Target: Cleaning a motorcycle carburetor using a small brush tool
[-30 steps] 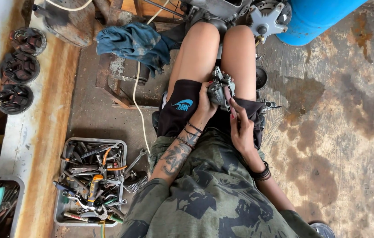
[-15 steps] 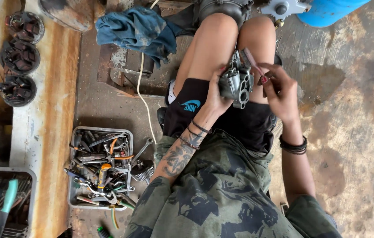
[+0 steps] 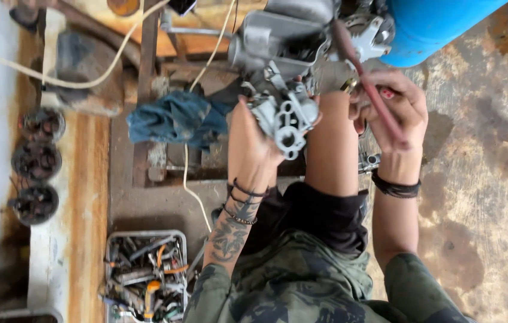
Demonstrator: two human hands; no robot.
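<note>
Holding grey carburetor [image 3: 284,116] in left hand [image 3: 254,140], right hand [image 3: 394,110] gripping red-handled tool [image 3: 370,90] — fingers closed

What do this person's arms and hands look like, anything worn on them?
Left hand: bare, dark tattoo on the forearm, two thin dark bracelets at the wrist. Right hand: bare, dark corded wristband, red-painted nails. Camouflage-patterned sleeves end near the elbows.

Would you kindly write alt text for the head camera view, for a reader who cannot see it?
Seen from above, a seated person's left hand holds a small grey metal carburettor while the right hand grips a reddish hose. A blue rag lies on the floor, and a tray of hand tools sits lower left.
</note>
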